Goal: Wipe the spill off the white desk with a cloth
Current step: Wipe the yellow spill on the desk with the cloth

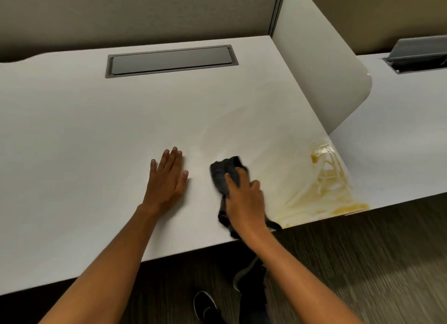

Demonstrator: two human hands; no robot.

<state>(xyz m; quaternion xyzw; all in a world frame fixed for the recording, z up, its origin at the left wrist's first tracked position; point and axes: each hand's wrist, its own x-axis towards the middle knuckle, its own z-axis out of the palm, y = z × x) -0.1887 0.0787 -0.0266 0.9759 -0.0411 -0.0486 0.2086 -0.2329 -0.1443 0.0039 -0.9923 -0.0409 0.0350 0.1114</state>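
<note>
A yellow spill is smeared over the right front corner of the white desk, with streaks running from the divider's foot down to the front edge. My right hand presses a dark grey cloth flat on the desk just left of the smears; part of the cloth hangs over the front edge. My left hand lies flat on the desk further left, fingers spread, holding nothing.
A grey cable hatch is set into the desk at the back. A white curved divider stands along the right side, with another desk beyond it. Below the front edge are dark carpet and a black shoe.
</note>
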